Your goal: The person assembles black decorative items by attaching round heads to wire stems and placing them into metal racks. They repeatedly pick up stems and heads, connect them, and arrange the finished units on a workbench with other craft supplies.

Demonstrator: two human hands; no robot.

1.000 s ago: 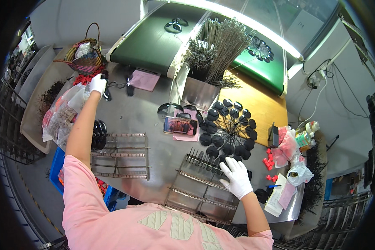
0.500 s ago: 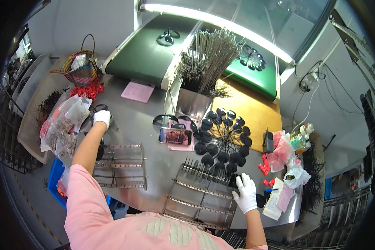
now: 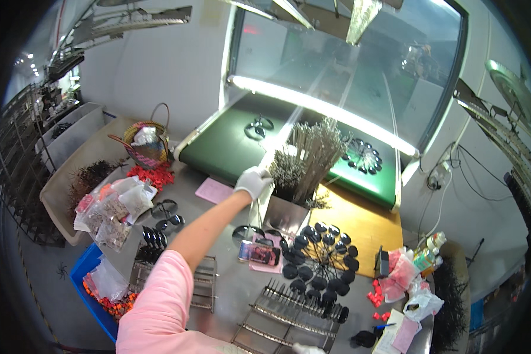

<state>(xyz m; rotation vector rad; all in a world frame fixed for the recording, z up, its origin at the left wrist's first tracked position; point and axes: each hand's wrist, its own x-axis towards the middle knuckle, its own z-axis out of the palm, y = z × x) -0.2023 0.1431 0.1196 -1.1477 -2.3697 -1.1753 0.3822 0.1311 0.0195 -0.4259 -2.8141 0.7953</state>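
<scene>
My left hand (image 3: 255, 182) in a white glove reaches to the left side of an upright bundle of thin metal rods (image 3: 315, 156), which stands in a metal box (image 3: 285, 213). Its fingers are curled in against the rods; what they hold, if anything, is hidden. Only a bit of my white-gloved right hand (image 3: 308, 349) shows at the lower edge, below a comb-like metal rack (image 3: 283, 321); its fingers are hidden. Dark lens-like pieces sit along that rack's far row. Beyond it, a fan of thin rods carries several black oval pieces (image 3: 305, 272).
A phone (image 3: 259, 252) lies mid-table. Left are a second rack (image 3: 203, 283), sunglasses (image 3: 170, 222), plastic bags (image 3: 115, 206), a woven basket (image 3: 147, 150) and a blue bin (image 3: 91, 265). A green conveyor (image 3: 224, 144) runs behind; red pieces (image 3: 376, 293) and paper (image 3: 389, 333) lie right.
My left hand has gone from the dark glasses at the left over to the rod bundle. My right hand has dropped from the rack's right end to the lower edge. The view has tilted up.
</scene>
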